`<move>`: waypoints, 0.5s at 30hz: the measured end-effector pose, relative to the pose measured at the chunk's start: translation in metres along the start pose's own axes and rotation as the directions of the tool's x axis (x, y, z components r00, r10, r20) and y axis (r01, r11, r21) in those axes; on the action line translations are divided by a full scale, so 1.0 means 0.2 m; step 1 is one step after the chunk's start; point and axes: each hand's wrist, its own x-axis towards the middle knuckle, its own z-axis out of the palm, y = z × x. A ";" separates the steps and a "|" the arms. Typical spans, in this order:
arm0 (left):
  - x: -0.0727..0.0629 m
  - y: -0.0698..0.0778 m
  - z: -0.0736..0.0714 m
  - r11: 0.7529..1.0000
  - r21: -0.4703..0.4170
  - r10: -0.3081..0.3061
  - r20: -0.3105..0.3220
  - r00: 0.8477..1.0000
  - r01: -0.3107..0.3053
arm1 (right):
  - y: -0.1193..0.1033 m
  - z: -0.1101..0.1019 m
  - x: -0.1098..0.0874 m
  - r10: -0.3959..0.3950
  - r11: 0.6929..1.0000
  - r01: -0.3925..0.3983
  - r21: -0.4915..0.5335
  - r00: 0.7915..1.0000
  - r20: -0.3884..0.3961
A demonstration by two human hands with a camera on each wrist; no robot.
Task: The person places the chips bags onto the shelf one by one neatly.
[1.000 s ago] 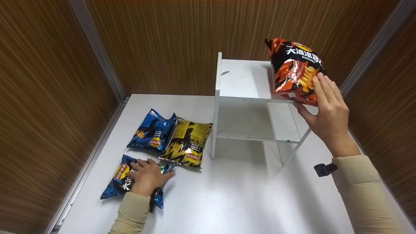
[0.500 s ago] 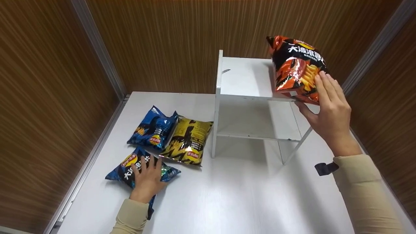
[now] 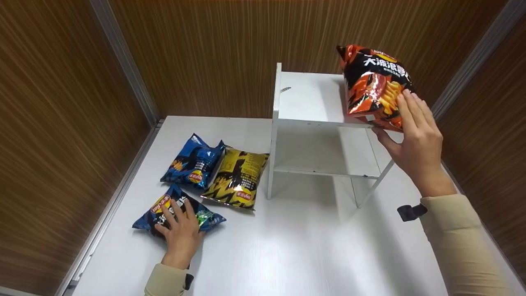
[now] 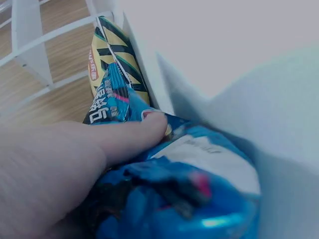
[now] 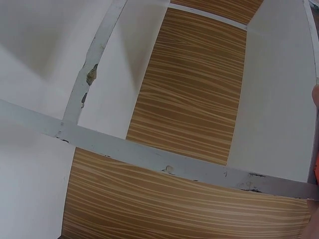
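In the head view, my left hand (image 3: 182,232) lies over a blue chip bag (image 3: 205,220) at the table's near left and grips it. The left wrist view has the thumb (image 4: 134,132) pressed against this crumpled blue bag (image 4: 224,189); the other fingers are hidden there. My right hand (image 3: 421,139) keeps its straight fingers against the front of an orange-and-black chip bag (image 3: 370,84). That bag stands at the right end of the white shelf's top (image 3: 312,96), and the thumb reaches below the shelf's front edge. A sliver of the right hand (image 5: 315,94) shows in the right wrist view.
Behind the left hand, a second blue chip bag (image 3: 193,162) lies beside a yellow-and-black chip bag (image 3: 238,176), close to the shelf's left leg (image 3: 271,164). Below the top is a lower shelf (image 3: 312,158). Wood-patterned panels (image 3: 205,53) enclose the white table (image 3: 296,255).
The near blue bag has turned and shifted slightly away from the body under my left hand, and that thumb is no longer visible from above. The right hand and orange bag stay in place.
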 end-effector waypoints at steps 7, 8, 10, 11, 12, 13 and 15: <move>-0.02 -0.03 -0.05 0.998 -0.066 0.016 -0.037 0.999 -0.019 | 0.01 0.00 0.00 -0.009 1.000 0.009 -0.003 1.000 0.005; -0.02 -0.03 -0.06 0.997 -0.079 0.010 -0.031 0.999 -0.013 | 0.01 0.00 -0.01 -0.009 1.000 0.009 -0.003 1.000 0.005; -0.02 -0.05 -0.07 0.995 -0.104 -0.001 -0.027 1.000 -0.002 | 0.01 0.00 -0.01 -0.011 1.000 0.011 -0.004 1.000 0.004; -0.02 -0.05 -0.08 0.993 -0.117 -0.005 -0.028 1.000 0.002 | 0.01 0.00 -0.01 -0.012 1.000 0.012 -0.004 1.000 0.004; -0.02 -0.06 -0.09 0.992 -0.125 -0.010 -0.033 0.999 0.006 | 0.01 0.00 0.00 -0.011 1.000 0.011 -0.004 1.000 0.004; -0.02 -0.06 -0.09 0.991 -0.131 -0.011 -0.042 0.999 0.006 | 0.01 0.00 0.00 -0.011 1.000 0.011 -0.003 1.000 0.003; -0.01 -0.07 -0.10 0.991 -0.137 -0.009 -0.067 0.998 0.000 | 0.01 0.00 0.00 -0.007 1.000 0.007 -0.001 1.000 0.004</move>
